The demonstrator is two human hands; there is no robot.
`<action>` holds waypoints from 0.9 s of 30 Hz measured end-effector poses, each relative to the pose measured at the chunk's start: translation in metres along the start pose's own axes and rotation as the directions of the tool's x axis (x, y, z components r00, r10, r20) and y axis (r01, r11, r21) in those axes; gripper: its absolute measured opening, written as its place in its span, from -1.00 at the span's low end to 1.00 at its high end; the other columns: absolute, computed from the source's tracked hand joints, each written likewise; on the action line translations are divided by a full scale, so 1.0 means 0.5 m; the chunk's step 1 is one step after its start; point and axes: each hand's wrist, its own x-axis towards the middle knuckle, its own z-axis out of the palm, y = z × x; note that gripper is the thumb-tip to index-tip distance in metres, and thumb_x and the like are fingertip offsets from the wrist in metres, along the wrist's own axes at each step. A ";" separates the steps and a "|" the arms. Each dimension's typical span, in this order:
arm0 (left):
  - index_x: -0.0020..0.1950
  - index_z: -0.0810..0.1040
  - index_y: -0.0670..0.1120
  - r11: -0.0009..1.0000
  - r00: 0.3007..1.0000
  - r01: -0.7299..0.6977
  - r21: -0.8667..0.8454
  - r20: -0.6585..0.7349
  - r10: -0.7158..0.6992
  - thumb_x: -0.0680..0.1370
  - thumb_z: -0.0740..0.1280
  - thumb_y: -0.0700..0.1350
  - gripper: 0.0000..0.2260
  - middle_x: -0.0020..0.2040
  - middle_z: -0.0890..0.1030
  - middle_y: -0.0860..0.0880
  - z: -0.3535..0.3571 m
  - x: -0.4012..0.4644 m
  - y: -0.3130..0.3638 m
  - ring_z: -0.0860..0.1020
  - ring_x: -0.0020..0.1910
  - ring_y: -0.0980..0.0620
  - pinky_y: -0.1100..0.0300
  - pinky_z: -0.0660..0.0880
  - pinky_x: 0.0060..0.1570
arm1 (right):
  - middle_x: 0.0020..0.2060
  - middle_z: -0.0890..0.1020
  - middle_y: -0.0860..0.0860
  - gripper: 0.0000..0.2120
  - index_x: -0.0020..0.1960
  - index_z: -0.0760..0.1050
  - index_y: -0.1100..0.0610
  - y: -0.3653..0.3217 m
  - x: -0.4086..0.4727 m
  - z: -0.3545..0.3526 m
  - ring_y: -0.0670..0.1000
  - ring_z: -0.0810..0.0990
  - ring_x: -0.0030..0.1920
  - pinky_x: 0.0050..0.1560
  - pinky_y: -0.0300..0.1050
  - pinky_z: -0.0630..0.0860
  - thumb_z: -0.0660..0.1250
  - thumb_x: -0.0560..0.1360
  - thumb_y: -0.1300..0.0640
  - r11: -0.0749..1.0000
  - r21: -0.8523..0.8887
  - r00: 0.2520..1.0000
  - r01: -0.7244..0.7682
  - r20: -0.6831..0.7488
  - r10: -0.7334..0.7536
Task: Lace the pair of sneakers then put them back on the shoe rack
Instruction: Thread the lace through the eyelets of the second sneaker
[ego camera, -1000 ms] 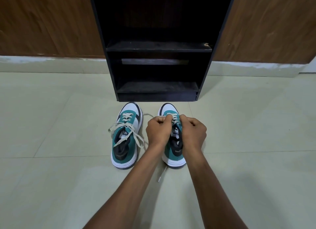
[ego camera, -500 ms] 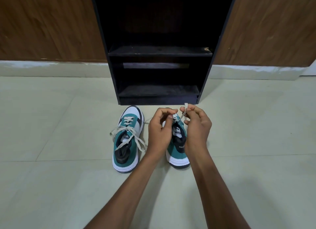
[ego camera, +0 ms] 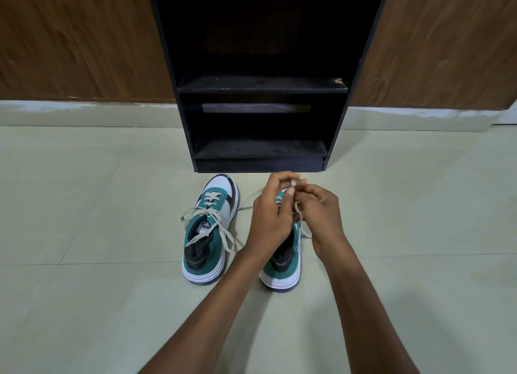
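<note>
Floor: pale greenish tile (ego camera: 84,303), grout lines crossing under the shoes; wood-grain panelling (ego camera: 78,38) behind, with a light skirting strip at its foot.
Shoe rack: black open unit (ego camera: 263,85) standing against the wall, straight ahead of the shoes; two shelves in view, both bare, top cut off by the frame edge.
Left sneaker: teal, white and black (ego camera: 207,234), on the floor just in front of the rack, toe toward it; laced, with a loose bow and long ends spilling over both sides.
Right sneaker: same colours (ego camera: 281,270), just beside the first, apart from it; only heel, collar and a sliver of teal upper show.
Left hand: curled over the right sneaker's front (ego camera: 271,217), thumb and forefinger pinched on the lace near its top.
Right hand: fingers closed (ego camera: 319,214), touching the left hand's fingertips; it pinches the same lace (ego camera: 300,217), which loops down from the grip.
In the way: both hands and forearms cover the right sneaker's tongue, eyelets and toe.
Hard to make out: how far the right sneaker is laced cannot be told; a pale strand trailing left of the hands is probably the lace's other end.
Cut off: both arms leave the frame at the bottom.
</note>
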 end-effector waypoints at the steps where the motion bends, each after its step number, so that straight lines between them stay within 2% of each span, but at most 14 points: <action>1: 0.22 0.50 -0.07 1.000 1.000 -0.021 0.016 0.014 0.021 0.66 0.19 -0.30 -0.78 0.14 0.68 0.00 0.000 0.001 0.002 0.62 0.18 0.11 0.36 0.57 -0.01 | -0.15 0.76 0.06 -0.79 0.00 0.70 0.10 -0.001 -0.002 0.000 0.03 0.74 -0.11 -0.13 -0.09 0.67 0.30 0.53 0.25 1.000 -0.025 0.999 0.005 0.034 -0.004; 2: 0.23 0.50 -0.06 0.999 0.999 -0.028 0.031 0.026 0.027 0.65 0.17 -0.30 -0.76 0.14 0.69 0.00 -0.002 0.005 0.003 0.62 0.18 0.11 0.37 0.55 -0.01 | -0.17 0.75 0.09 -0.78 -0.05 0.70 0.13 -0.002 -0.004 0.000 0.06 0.73 -0.12 -0.12 -0.07 0.67 0.27 0.52 0.27 0.999 -0.042 0.998 0.012 0.066 -0.009; 4: 0.26 0.49 0.01 0.999 0.997 -0.006 0.044 0.081 0.002 0.64 0.12 -0.27 -0.70 0.16 0.70 0.03 -0.014 0.018 0.001 0.64 0.16 0.09 0.16 0.59 0.07 | -0.27 0.68 0.15 -0.81 -0.18 0.61 0.25 -0.007 -0.011 -0.001 0.10 0.64 -0.21 -0.20 -0.02 0.58 0.22 0.48 0.30 0.998 -0.049 0.991 0.033 0.133 -0.026; 6: 0.30 0.49 0.06 0.999 0.985 0.005 0.044 0.173 -0.012 0.63 0.08 -0.25 -0.64 0.14 0.70 0.03 -0.028 0.030 0.000 0.67 0.04 0.10 0.06 0.60 -0.01 | -0.35 0.58 0.13 -0.82 -0.25 0.56 0.29 -0.016 -0.015 -0.006 0.05 0.53 -0.27 -0.27 -0.06 0.49 0.23 0.47 0.30 0.997 -0.044 0.985 0.057 0.168 -0.049; 9: 0.36 0.47 0.03 0.991 0.966 -0.062 0.121 0.258 0.029 0.64 0.13 -0.29 -0.63 -0.04 0.65 0.06 -0.049 0.045 0.004 0.57 -0.21 0.19 0.30 0.48 -0.14 | -0.34 0.60 0.09 -0.82 -0.13 0.64 0.26 -0.024 -0.007 -0.019 -0.05 0.55 -0.39 -0.36 -0.12 0.48 0.29 0.55 0.24 0.993 -0.044 0.980 0.106 0.175 -0.097; 12: 0.33 0.49 0.04 0.976 0.960 -0.075 0.206 0.280 0.014 0.65 0.22 -0.20 -0.72 -0.04 0.63 0.01 -0.058 0.060 0.002 0.58 -0.22 0.06 0.21 0.50 -0.14 | -0.32 0.63 0.13 -0.84 -0.05 0.61 0.27 -0.023 0.004 -0.024 0.05 0.62 -0.41 -0.38 -0.07 0.51 0.26 0.58 0.26 0.993 -0.016 0.985 0.119 0.131 -0.115; 14: 0.27 0.54 0.02 0.959 0.961 -0.091 0.270 0.276 0.013 0.64 0.29 -0.17 -0.77 -0.02 0.62 0.01 -0.055 0.060 -0.002 0.53 -0.30 0.13 0.31 0.45 -0.24 | -0.32 0.65 0.04 -0.82 -0.02 0.60 0.26 -0.017 0.005 -0.021 0.01 0.62 -0.45 -0.43 -0.12 0.55 0.22 0.61 0.25 0.987 -0.074 0.988 0.144 0.067 -0.139; 16: 0.24 0.55 0.02 0.935 0.963 -0.121 0.333 0.269 0.029 0.60 0.32 -0.18 -0.77 -0.02 0.58 0.03 -0.051 0.058 -0.002 0.48 -0.30 0.30 0.45 0.34 -0.27 | -0.33 0.65 -0.05 -0.81 -0.04 0.61 0.21 -0.012 0.000 -0.014 -0.04 0.61 -0.46 -0.41 -0.21 0.56 0.23 0.62 0.22 0.978 -0.122 0.986 0.169 0.008 -0.169; 17: 0.23 0.54 0.06 0.928 0.962 -0.122 0.351 0.271 0.024 0.58 0.33 -0.19 -0.74 -0.04 0.57 0.05 -0.050 0.056 -0.002 0.48 -0.27 0.33 0.45 0.33 -0.26 | -0.31 0.65 -0.08 -0.82 -0.05 0.61 0.18 -0.006 0.000 -0.011 -0.09 0.61 -0.42 -0.38 -0.29 0.53 0.24 0.62 0.21 0.972 -0.148 0.982 0.181 -0.025 -0.186; 19: 0.22 0.50 0.13 0.916 0.955 -0.118 0.384 0.296 -0.001 0.50 0.35 -0.17 -0.66 -0.08 0.53 0.09 -0.052 0.052 -0.001 0.52 -0.16 0.24 0.33 0.42 -0.22 | -0.23 0.66 -0.11 -0.83 -0.07 0.62 0.14 0.000 0.001 -0.005 -0.22 0.60 -0.31 -0.30 -0.39 0.46 0.26 0.61 0.19 0.961 -0.193 0.972 0.198 -0.088 -0.218; 21: 0.20 0.47 0.16 0.868 0.944 -0.161 0.471 0.329 -0.003 0.45 0.39 -0.11 -0.64 -0.09 0.50 0.13 -0.057 0.050 -0.003 0.51 -0.11 0.14 0.21 0.45 -0.21 | -0.20 0.67 -0.11 -0.83 -0.08 0.63 0.10 0.003 0.004 -0.003 -0.22 0.61 -0.21 -0.19 -0.32 0.44 0.28 0.61 0.16 0.953 -0.230 0.967 0.195 -0.119 -0.227; 22: 0.18 0.47 0.16 0.828 0.941 -0.205 0.522 0.338 0.020 0.45 0.42 -0.09 -0.66 -0.11 0.48 0.14 -0.061 0.050 -0.004 0.49 -0.13 0.13 0.19 0.40 -0.24 | -0.19 0.66 -0.08 -0.83 -0.08 0.63 0.11 0.002 0.004 -0.003 -0.21 0.63 -0.21 -0.21 -0.35 0.43 0.29 0.62 0.15 0.951 -0.242 0.966 0.194 -0.121 -0.228; 24: 0.14 0.53 0.10 0.738 0.932 -0.307 0.600 0.345 0.108 0.47 0.46 -0.06 -0.73 -0.17 0.42 0.16 -0.068 0.050 -0.006 0.45 -0.22 0.11 0.18 0.34 -0.29 | -0.20 0.64 0.03 -0.83 -0.03 0.61 0.20 -0.002 0.001 -0.006 -0.28 0.63 -0.37 -0.40 -0.51 0.38 0.27 0.64 0.18 0.947 -0.241 0.966 0.211 -0.100 -0.240; 27: 0.02 0.66 -0.02 0.639 0.910 -0.404 0.654 0.359 0.207 0.50 0.46 -0.06 -0.88 -0.19 0.46 0.13 -0.072 0.049 -0.017 0.51 -0.28 -0.01 0.13 0.47 -0.32 | -0.20 0.65 0.15 -0.81 0.02 0.63 0.30 -0.003 0.000 -0.015 -0.34 0.53 -0.54 -0.49 -0.54 0.33 0.27 0.64 0.21 0.942 -0.235 0.962 0.238 -0.078 -0.262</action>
